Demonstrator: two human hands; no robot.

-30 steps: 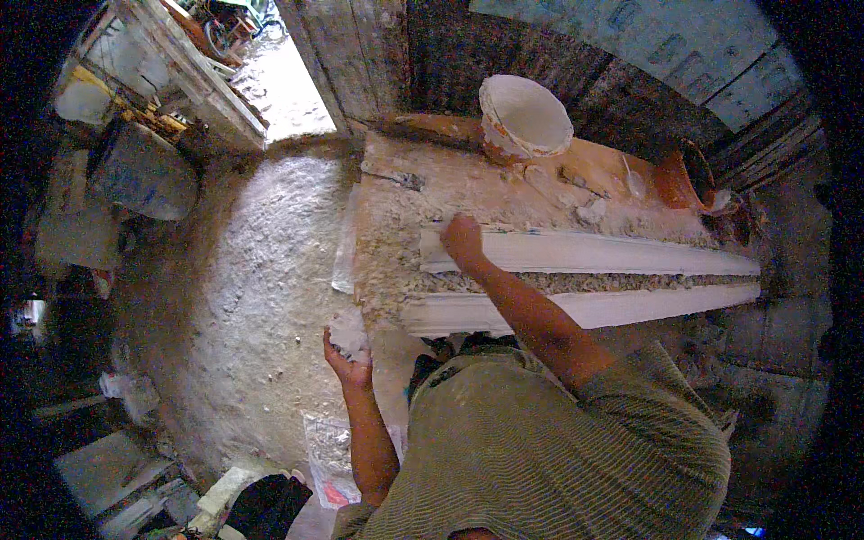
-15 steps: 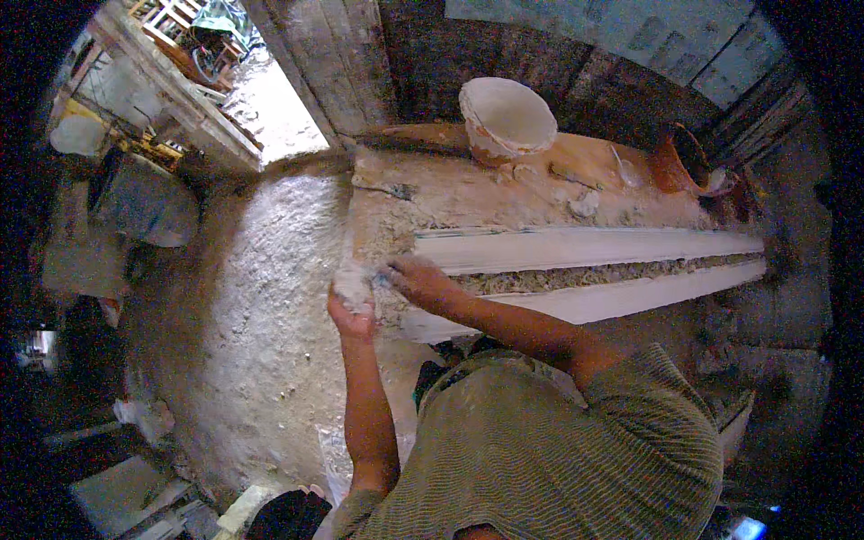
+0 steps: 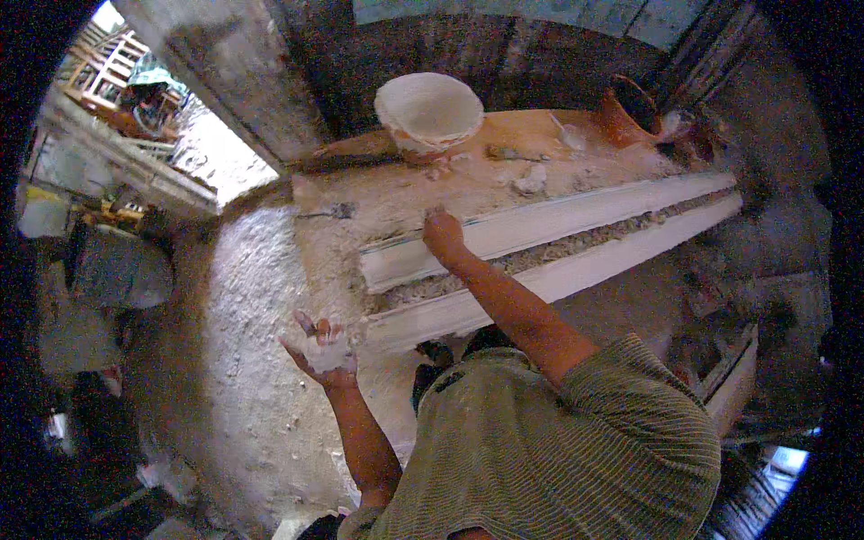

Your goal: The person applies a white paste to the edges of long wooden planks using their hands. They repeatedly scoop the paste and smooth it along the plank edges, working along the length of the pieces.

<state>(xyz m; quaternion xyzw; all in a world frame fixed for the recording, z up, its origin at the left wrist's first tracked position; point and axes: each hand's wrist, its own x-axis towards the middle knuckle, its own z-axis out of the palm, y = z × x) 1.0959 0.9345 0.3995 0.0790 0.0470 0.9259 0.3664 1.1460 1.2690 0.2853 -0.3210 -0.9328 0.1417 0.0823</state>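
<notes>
Looking down from the head view, the left hand (image 3: 321, 353) is turned palm up off the near-left corner of the table (image 3: 360, 193), fingers (image 3: 306, 322) spread wide around a lump of white plaster (image 3: 328, 356). The right hand (image 3: 443, 231) presses on the upper strip of the long white moulding (image 3: 576, 216) — its fingers lie flat there, gripping nothing. A white bucket (image 3: 428, 110) stands at the table's far edge; a rusty-orange pot (image 3: 627, 110) sits further right.
</notes>
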